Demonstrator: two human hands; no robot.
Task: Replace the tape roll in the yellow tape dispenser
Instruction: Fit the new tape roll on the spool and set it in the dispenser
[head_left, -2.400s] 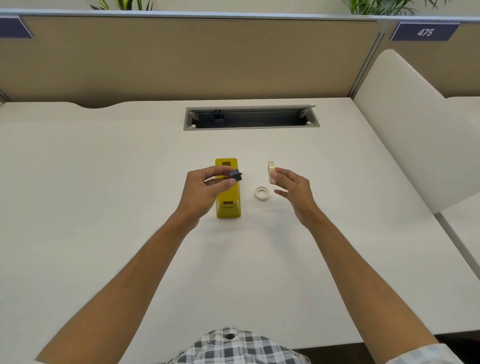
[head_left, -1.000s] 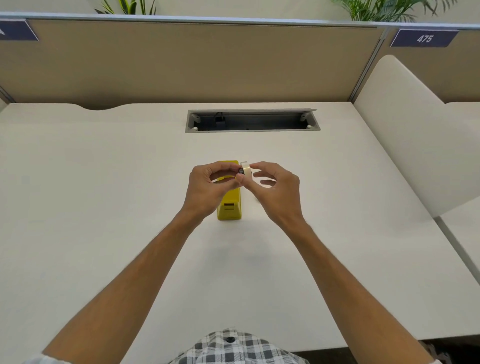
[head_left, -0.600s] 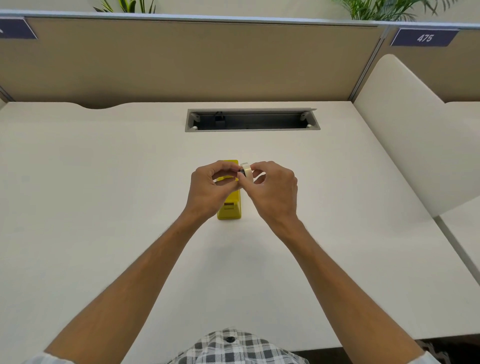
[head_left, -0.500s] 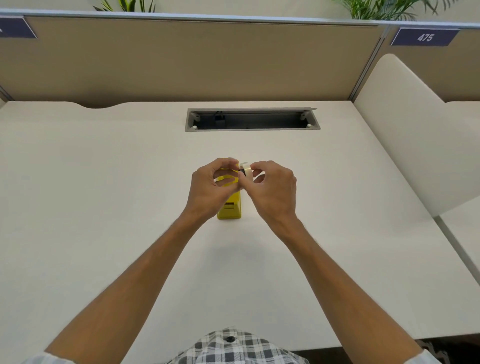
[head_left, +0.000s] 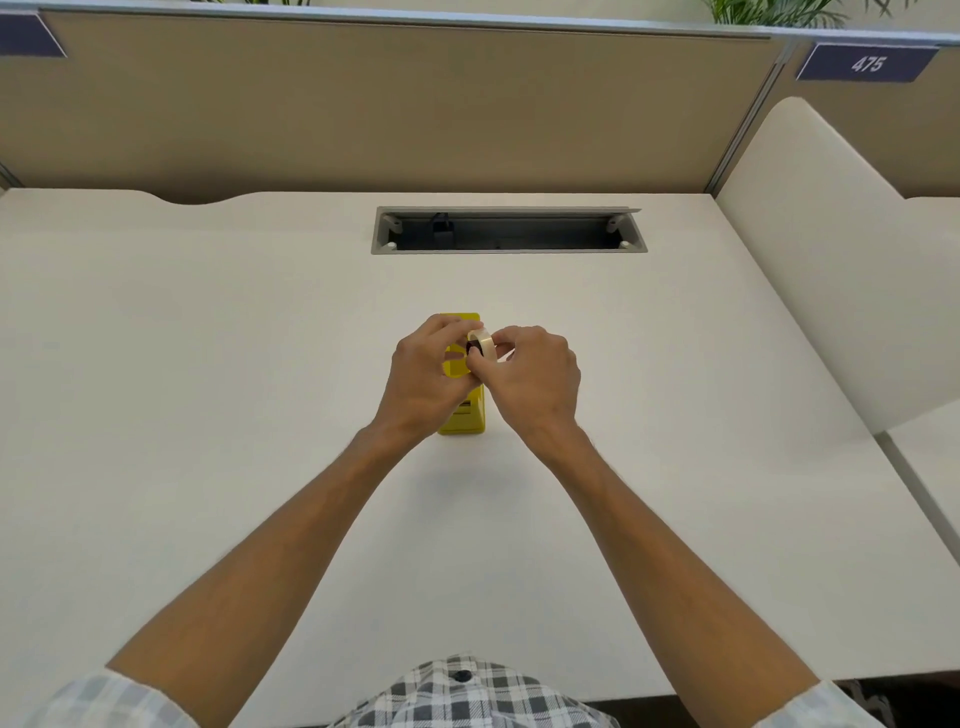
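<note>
The yellow tape dispenser (head_left: 464, 419) stands in the middle of the white desk (head_left: 208, 364), mostly covered by both hands. Just above it my right hand (head_left: 530, 379) pinches a pale tape roll (head_left: 484, 343) held on edge. A dark spindle (head_left: 474, 349) sits inside the roll's hole. My left hand (head_left: 423, 376) curls its fingertips against the roll and spindle from the left side. The small empty core that lay to the right of the dispenser is hidden behind my right hand.
An open grey cable tray (head_left: 509, 231) is sunk into the desk behind the dispenser. A tan partition (head_left: 389, 104) closes the back. A cream divider panel (head_left: 831, 249) rises along the right side.
My right hand picked up the tape roll from the desk and brought it to the spindle in my left hand. The spindle now sits inside the roll, and both hands have closed in.
</note>
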